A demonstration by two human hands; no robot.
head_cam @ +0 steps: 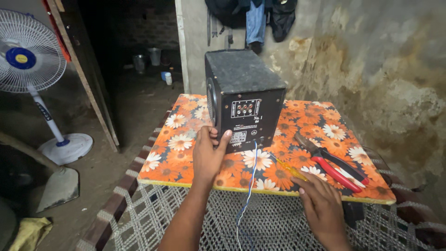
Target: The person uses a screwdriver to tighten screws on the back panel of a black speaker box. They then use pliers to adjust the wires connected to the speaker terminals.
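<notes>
A black speaker box [245, 95] stands upright on an orange flowered board [186, 139], its back panel with sockets facing me. My left hand [209, 153] grips the box's lower left corner, thumb on the back panel. A thin blue and white wire [251, 181] hangs from the panel down over the board's front edge. My right hand [320, 204] rests at the front edge, fingers on the handle of a yellow screwdriver [289, 167] lying on the board. Red-handled pliers [332, 162] lie to the right of it.
The board lies on a woven rope cot [186, 223]. A white pedestal fan [28, 60] stands at the left on the dirt floor. A stained wall [385, 69] runs close behind and to the right, with clothes [255, 18] hanging on it. A dark doorway [130, 46] opens behind.
</notes>
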